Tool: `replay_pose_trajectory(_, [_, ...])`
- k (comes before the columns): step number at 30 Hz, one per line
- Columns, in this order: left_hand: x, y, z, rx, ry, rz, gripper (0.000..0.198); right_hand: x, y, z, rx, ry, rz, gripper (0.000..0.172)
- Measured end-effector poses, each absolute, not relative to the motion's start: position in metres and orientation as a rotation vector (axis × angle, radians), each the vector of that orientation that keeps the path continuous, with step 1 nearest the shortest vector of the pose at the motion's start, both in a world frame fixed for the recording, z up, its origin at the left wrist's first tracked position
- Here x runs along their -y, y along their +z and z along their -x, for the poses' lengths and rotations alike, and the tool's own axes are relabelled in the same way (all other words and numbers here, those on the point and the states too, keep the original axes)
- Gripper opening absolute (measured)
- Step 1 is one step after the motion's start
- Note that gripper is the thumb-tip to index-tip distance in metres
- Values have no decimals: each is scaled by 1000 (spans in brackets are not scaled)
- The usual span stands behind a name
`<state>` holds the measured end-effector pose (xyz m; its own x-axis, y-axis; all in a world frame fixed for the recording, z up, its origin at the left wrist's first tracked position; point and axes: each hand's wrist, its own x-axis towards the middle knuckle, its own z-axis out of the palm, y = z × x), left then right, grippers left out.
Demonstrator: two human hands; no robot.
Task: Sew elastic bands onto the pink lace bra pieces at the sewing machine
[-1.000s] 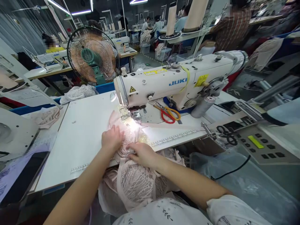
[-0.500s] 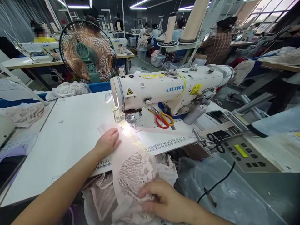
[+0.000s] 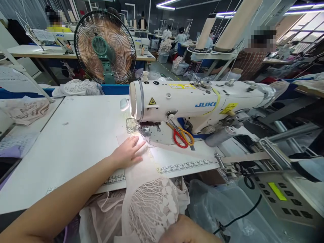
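Observation:
A pale pink lace bra (image 3: 152, 206) hangs over the table's front edge, its plain band running up towards the needle area of a white sewing machine (image 3: 177, 104). My left hand (image 3: 130, 152) lies flat on that band, fingers spread, just in front of the presser foot. My right hand (image 3: 187, 231) is at the lower edge of the lace cup, closed on it; the bottom of the frame cuts it off and its fingertips are hidden. Red and orange-handled scissors (image 3: 181, 135) rest on the machine bed, right of the needle.
A pale elastic strip (image 3: 243, 157) stretches from a metal guide at right towards the needle. A grey thread cone (image 3: 219, 136) stands behind it. A control panel (image 3: 286, 195), clear plastic (image 3: 217, 202), a large fan (image 3: 105, 47) and lace pieces (image 3: 77, 88) surround the table.
My left hand has moved forward and right, closer to the needle, and its fingers have spread over the band. My right hand sits lower in view, at the cup. The camera view has shifted.

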<state>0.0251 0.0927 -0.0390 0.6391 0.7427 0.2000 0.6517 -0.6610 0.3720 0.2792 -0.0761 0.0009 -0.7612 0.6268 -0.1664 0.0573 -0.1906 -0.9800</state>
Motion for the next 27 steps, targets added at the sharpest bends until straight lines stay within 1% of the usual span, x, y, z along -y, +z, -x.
replay_pose_trajectory(2, [-100, -39, -25, -1161, 336, -2695, 69, 73, -7, -278, 1683, 1963, 777, 28])
replay_pose_trajectory(4, [-106, -38, -25, -1197, 246, -2751, 70, 71, -15, -278, 1709, 1897, 784, 32])
replay_pose_trajectory(7, [-112, -36, -25, -1210, 214, -2791, 62, 68, -23, -277, 1735, 1853, 767, 34])
replay_pose_trajectory(11, [-118, -33, -24, -1228, 243, -2804, 53, 63, -23, -277, 1540, 1837, 798, 28])
replay_pose_trajectory(15, [-122, -31, -24, -1203, 266, -2809, 50, 56, -18, -273, 1158, 1824, 852, 27])
replay_pose_trajectory(17, [-123, -32, -24, -1184, 287, -2813, 49, 56, -18, -274, 1090, 1852, 794, 25])
replay_pose_trajectory(19, [-123, -32, -23, -1170, 305, -2815, 48, 62, -19, -277, 1134, 1872, 751, 21])
replay_pose_trajectory(20, [-123, -32, -23, -1166, 309, -2812, 48, 67, -21, -280, 1168, 1879, 740, 23])
replay_pose_trajectory(24, [-122, -31, -23, -1153, 308, -2786, 48, 82, -22, -293, 1404, 1922, 811, 55])
replay_pose_trajectory(25, [-122, -30, -23, -1149, 312, -2784, 46, 83, -20, -294, 1491, 1940, 841, 58])
replay_pose_trajectory(27, [-122, -28, -23, -1138, 317, -2791, 39, 81, -14, -292, 1642, 1993, 874, 58])
